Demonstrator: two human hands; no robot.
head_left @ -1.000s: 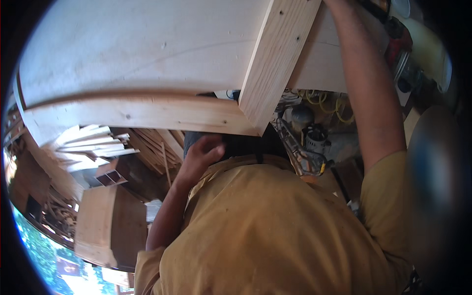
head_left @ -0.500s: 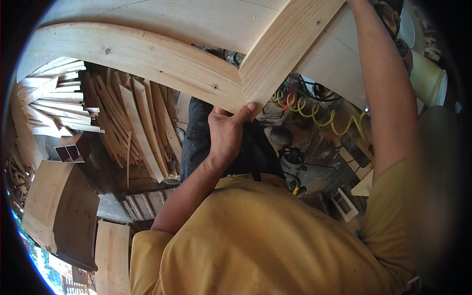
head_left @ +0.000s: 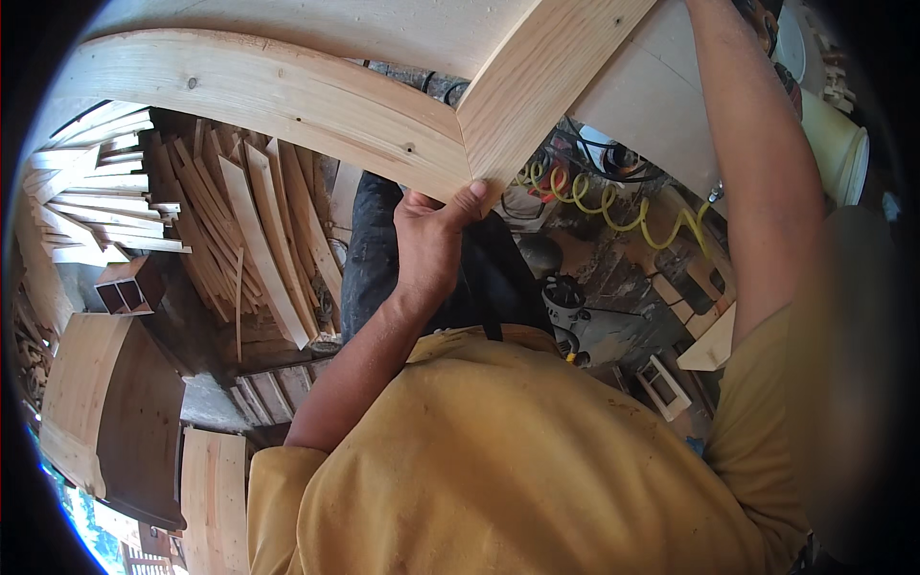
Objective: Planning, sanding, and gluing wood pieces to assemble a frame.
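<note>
Two pale wooden boards meet at an angled joint in front of me, a curved board (head_left: 278, 91) running to the left and a straight board (head_left: 546, 81) rising to the upper right. My left hand (head_left: 431, 235) grips the corner where they join, its thumb on the top face and its fingers curled under the edge. Each board shows a small dark hole or knot. My right arm (head_left: 767, 144) reaches up past the straight board, and its hand lies beyond the upper edge of the view.
A large pale panel (head_left: 383, 34) lies behind the boards. Stacked wood strips (head_left: 254, 230) lie at the left, near a curved wooden piece (head_left: 105, 402). A yellow coiled hose (head_left: 628, 225) hangs on the right, above a power tool (head_left: 563, 292). A pale bucket (head_left: 834, 144) stands far right.
The joined boards and my left hand sit slightly higher and further left in view, as the whole scene has shifted a little. The left hand's grip on the corner stays the same.
</note>
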